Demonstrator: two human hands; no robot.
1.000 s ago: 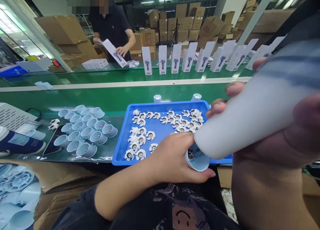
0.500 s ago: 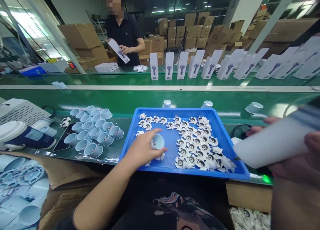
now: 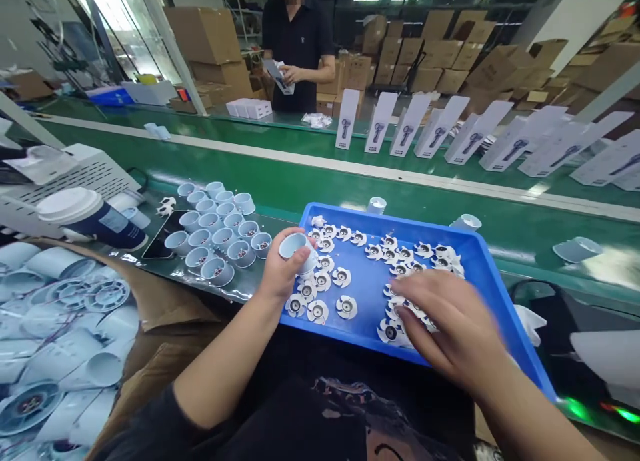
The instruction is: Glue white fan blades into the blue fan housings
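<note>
You hold a small cup housing at the blue tray's left edge while your other hand reaches among the fan impellers.

Left of centre, a cluster of pale blue cup housings (image 3: 220, 231) lies on the bench. Your left hand (image 3: 280, 274) is closed around one cup housing (image 3: 295, 245), its open mouth tilted up, over the blue tray (image 3: 365, 314). Keep that mouth level and steady. Right of centre, your right hand (image 3: 450, 321) lies palm down, fingers spread over the white fan impellers (image 3: 395, 261); whether it has pinched one, I cannot tell. Lift a single impeller by its hub, not the blades.
</note>
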